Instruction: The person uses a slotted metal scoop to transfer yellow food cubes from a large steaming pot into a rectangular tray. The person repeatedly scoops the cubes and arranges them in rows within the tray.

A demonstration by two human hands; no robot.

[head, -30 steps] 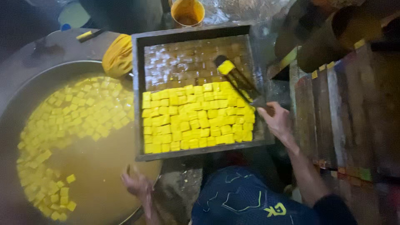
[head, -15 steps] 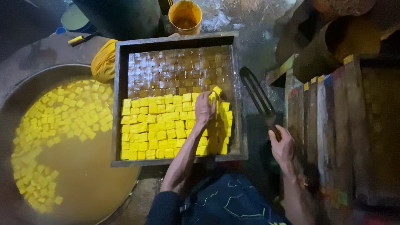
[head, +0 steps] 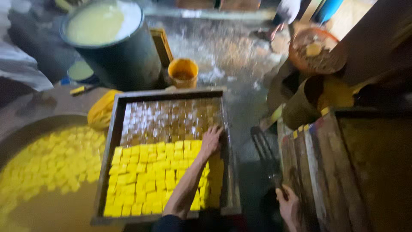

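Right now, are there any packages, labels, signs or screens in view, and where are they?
None show: no package, label, sign or screen can be made out.
Only open containers: a wooden tray of yellow cubes under the left hand, an orange bucket behind it, a dark drum at back left.

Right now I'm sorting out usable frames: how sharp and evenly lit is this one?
Head view: motion blur softens everything; the yellow cubes in the tray smear together, the right hand is dim and fuzzy, the wet floor glares, and the right-side crates sit in deep shadow.
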